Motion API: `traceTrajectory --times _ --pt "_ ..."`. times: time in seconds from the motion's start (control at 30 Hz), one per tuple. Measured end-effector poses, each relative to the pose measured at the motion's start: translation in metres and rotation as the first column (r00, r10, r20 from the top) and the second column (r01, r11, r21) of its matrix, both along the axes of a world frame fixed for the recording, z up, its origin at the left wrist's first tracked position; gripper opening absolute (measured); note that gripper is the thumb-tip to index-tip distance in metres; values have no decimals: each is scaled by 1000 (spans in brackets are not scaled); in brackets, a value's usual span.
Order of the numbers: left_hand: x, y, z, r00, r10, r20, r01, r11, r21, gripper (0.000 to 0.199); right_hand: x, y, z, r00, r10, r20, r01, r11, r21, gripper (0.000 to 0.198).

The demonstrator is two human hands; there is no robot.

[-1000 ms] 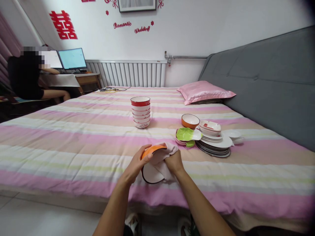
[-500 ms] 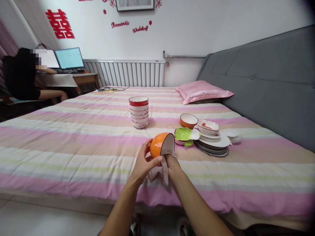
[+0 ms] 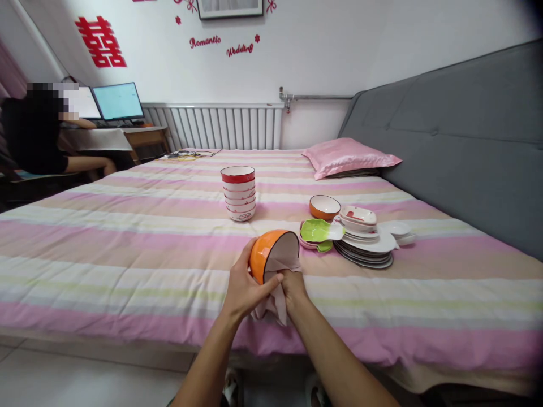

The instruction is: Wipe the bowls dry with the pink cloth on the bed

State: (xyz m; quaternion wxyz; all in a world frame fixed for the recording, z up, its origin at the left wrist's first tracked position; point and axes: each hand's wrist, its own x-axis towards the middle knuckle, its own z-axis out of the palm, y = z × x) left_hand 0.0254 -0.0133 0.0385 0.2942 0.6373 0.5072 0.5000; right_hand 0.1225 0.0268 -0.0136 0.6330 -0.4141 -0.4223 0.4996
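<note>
Bowl (image 3: pixel 261 253) sits tilted, gripped by your left hand (image 3: pixel 241 289); your right hand (image 3: pixel 295 286) seems closed on cloth (image 3: pixel 275 308), partly hidden. If your left hand loosens, the bowl could drop.

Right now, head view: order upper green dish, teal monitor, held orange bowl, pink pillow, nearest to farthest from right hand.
1. Held orange bowl: in left hand
2. Upper green dish: ahead, slightly right
3. Pink pillow: far ahead, right
4. Teal monitor: far ahead, left
</note>
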Motion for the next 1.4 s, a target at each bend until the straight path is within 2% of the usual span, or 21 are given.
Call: traceTrajectory --times 0.13,0.2,0.4,0.6,0.73,0.87,1.07,1.4 --pt "-5 0 3 997 -64 47 63 998 5 83 4 -3 8 990 -24 -138 -1 983 -183 29" --pt "-7 0 4 995 -80 66 80 997 -4 83 6 -4 10 984 -46 -169 10 978 -209 30" --pt "-13 -1 10 993 -98 69 100 995 -31 78 11 -3 15 995 -79 -59 72 991 -113 22" --pt "-18 -2 15 988 -125 86 129 991 -36 71 14 -2 16 998 -58 16 59 998 -34 19" --pt "-22 -3 18 987 -138 76 142 989 -50 62 16 -2 14 997 -6 77 10 999 -48 22" --pt "-26 -2 21 984 -166 66 173 977 -127 56 20 -2 12 983 22 181 -15 999 -40 23" --pt "-29 -1 19 977 -193 91 209 953 -219 51 25 1 9 943 56 328 -84 994 71 22" --pt "-31 -4 18 959 -256 122 283 896 -343 52 31 2 7 892 200 405 -258 961 95 25"
